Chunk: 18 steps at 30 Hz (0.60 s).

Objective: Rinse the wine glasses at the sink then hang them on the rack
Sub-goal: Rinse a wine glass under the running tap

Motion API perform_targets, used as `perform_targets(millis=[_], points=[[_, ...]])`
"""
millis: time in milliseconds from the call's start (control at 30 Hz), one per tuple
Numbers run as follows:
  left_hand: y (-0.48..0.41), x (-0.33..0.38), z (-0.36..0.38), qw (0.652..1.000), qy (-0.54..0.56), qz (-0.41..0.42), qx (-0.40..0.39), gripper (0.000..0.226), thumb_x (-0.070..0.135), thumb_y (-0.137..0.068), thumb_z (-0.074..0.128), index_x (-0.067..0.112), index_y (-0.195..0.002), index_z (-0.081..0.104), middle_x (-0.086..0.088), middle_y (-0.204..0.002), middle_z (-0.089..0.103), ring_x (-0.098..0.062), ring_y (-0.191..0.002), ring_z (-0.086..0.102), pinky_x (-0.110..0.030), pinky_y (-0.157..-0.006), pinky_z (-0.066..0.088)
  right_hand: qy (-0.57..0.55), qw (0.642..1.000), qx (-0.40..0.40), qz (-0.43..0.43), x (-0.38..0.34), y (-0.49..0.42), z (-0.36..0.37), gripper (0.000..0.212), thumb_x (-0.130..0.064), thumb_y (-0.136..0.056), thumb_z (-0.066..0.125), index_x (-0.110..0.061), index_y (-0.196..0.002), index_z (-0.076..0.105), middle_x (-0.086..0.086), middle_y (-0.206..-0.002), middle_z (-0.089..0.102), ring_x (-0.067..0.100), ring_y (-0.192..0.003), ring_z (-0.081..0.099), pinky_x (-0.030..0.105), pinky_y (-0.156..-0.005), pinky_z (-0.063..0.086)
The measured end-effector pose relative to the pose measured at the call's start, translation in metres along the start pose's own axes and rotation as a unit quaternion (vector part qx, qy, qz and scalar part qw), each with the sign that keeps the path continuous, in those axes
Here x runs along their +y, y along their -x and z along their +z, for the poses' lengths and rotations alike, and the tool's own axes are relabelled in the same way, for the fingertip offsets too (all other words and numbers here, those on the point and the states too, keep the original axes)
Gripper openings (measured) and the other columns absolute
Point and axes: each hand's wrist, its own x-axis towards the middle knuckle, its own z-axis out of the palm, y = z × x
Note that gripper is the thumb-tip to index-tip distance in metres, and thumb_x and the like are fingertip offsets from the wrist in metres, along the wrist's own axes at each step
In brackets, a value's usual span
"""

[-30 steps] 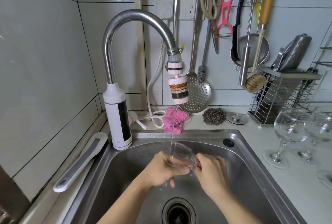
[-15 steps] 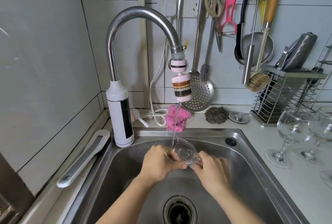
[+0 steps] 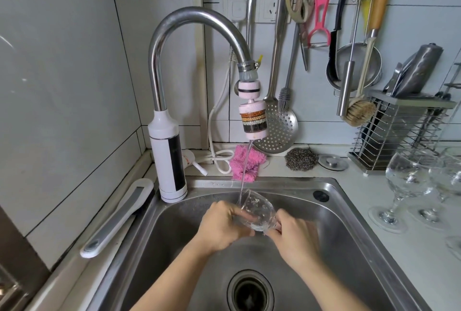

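Observation:
A clear wine glass (image 3: 257, 212) lies tilted over the steel sink (image 3: 349, 223), its mouth up and to the left. A thin stream of water from the faucet filter (image 3: 253, 121) runs onto its rim. My left hand (image 3: 222, 227) grips the bowl from the left. My right hand (image 3: 293, 235) holds the glass at the stem end; the stem and foot are hidden behind its fingers. Two more wine glasses (image 3: 406, 183) (image 3: 446, 178) stand upright on the counter at the right.
The curved faucet (image 3: 169, 43) rises at the sink's back left. Utensils hang on the wall behind. A wire rack (image 3: 399, 133) sits at the back right. A pink cloth (image 3: 245, 163), a steel scourer (image 3: 301, 158) and a drain plug (image 3: 333, 162) lie behind the sink.
The glass has turned slightly in my hands under the stream and its bowl shows more. Both hands stay in the same spot over the sink.

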Motion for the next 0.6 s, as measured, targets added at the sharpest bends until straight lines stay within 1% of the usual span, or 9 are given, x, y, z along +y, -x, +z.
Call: perform_targets(millis=[67, 133, 200, 267, 300, 367, 467, 533, 600], points=[[0.0016, 0.0041, 0.0018, 0.987, 0.136, -0.007, -0.081, 0.023, 0.018, -0.081, 0.085, 0.032, -0.099, 0.083, 0.011, -0.090, 0.080, -0.006, -0.043, 0.057, -0.022, -0.052, 0.051, -0.019, 1.000, -0.015, -0.009, -0.0007, 0.0011, -0.0013, 0.035, -0.056, -0.088, 0.059, -0.026, -0.085, 0.042, -0.003, -0.089, 0.073, 0.022, -0.092, 0.068, 0.034, -0.067, 0.034], [0.0025, 0.0056, 0.0019, 0.980, 0.181, 0.007, -0.080, 0.014, 0.018, -0.085, 0.083, 0.027, -0.095, 0.084, 0.003, -0.095, 0.081, -0.011, -0.039, 0.055, -0.022, -0.044, 0.048, -0.034, 0.999, -0.015, -0.015, -0.0018, 0.0001, -0.0028, 0.031, -0.057, -0.091, 0.056, -0.026, -0.090, 0.050, -0.003, -0.092, 0.073, 0.021, -0.094, 0.068, 0.033, -0.074, 0.041], [0.0011, 0.0048, -0.0011, 0.992, 0.120, 0.020, -0.013, 0.009, 0.024, -0.079, 0.088, 0.031, -0.077, 0.082, 0.007, -0.083, 0.080, -0.009, -0.047, 0.060, -0.025, -0.051, 0.048, -0.026, 0.999, -0.019, -0.013, -0.0038, -0.0005, -0.0036, 0.030, -0.056, -0.093, 0.052, -0.026, -0.088, 0.052, -0.003, -0.095, 0.073, 0.019, -0.096, 0.067, 0.032, -0.078, 0.039], [-0.0013, 0.0001, -0.0040, 0.998, -0.018, 0.025, 0.063, 0.023, 0.034, -0.069, 0.093, 0.043, -0.061, 0.073, 0.019, -0.073, 0.075, 0.001, -0.062, 0.064, -0.025, -0.066, 0.049, -0.022, 0.999, -0.022, -0.009, -0.0051, -0.0002, -0.0024, 0.027, -0.051, -0.095, 0.051, -0.027, -0.083, 0.046, -0.003, -0.096, 0.072, 0.019, -0.097, 0.066, 0.033, -0.075, 0.033], [-0.0014, -0.0016, -0.0051, 0.996, -0.052, 0.026, 0.071, 0.025, 0.038, -0.065, 0.094, 0.047, -0.059, 0.071, 0.023, -0.071, 0.073, 0.004, -0.062, 0.063, -0.024, -0.067, 0.048, -0.023, 1.000, -0.020, -0.008, -0.0046, -0.0001, -0.0023, 0.027, -0.049, -0.094, 0.051, -0.026, -0.080, 0.045, -0.003, -0.094, 0.072, 0.020, -0.095, 0.066, 0.033, -0.071, 0.030], [0.0002, -0.0012, -0.0050, 0.999, 0.023, 0.031, -0.011, 0.018, 0.036, -0.069, 0.091, 0.048, -0.071, 0.078, 0.020, -0.079, 0.077, 0.002, -0.047, 0.056, -0.024, -0.053, 0.046, -0.022, 0.999, -0.024, -0.013, -0.0028, 0.0001, -0.0029, 0.030, -0.048, -0.091, 0.056, -0.025, -0.077, 0.046, -0.002, -0.086, 0.071, 0.020, -0.088, 0.065, 0.032, -0.066, 0.028], [0.0040, -0.0006, -0.0018, 0.979, 0.141, 0.025, -0.143, 0.017, 0.022, -0.086, 0.081, 0.031, -0.101, 0.083, 0.008, -0.107, 0.079, -0.006, -0.038, 0.056, -0.017, -0.039, 0.042, -0.029, 0.998, -0.045, -0.024, -0.0015, 0.0005, -0.0021, 0.031, -0.051, -0.086, 0.063, -0.025, -0.075, 0.049, -0.003, -0.082, 0.070, 0.018, -0.083, 0.065, 0.032, -0.066, 0.029], [0.0039, 0.0020, -0.0015, 0.987, 0.117, 0.025, -0.105, 0.012, 0.023, -0.086, 0.082, 0.024, -0.098, 0.084, 0.008, -0.099, 0.080, -0.004, -0.043, 0.058, -0.015, -0.045, 0.044, -0.029, 0.999, -0.037, -0.021, -0.0018, 0.0002, -0.0005, 0.032, -0.050, -0.086, 0.063, -0.024, -0.075, 0.048, -0.003, -0.079, 0.069, 0.019, -0.082, 0.065, 0.032, -0.067, 0.028], [0.0009, 0.0032, -0.0025, 1.000, 0.018, 0.019, 0.001, 0.013, 0.035, -0.076, 0.089, 0.027, -0.085, 0.084, 0.014, -0.085, 0.079, 0.003, -0.063, 0.066, -0.021, -0.064, 0.052, -0.018, 1.000, -0.005, -0.008, -0.0015, -0.0005, -0.0002, 0.033, -0.050, -0.087, 0.060, -0.023, -0.075, 0.045, -0.003, -0.075, 0.067, 0.020, -0.081, 0.065, 0.033, -0.069, 0.029]])
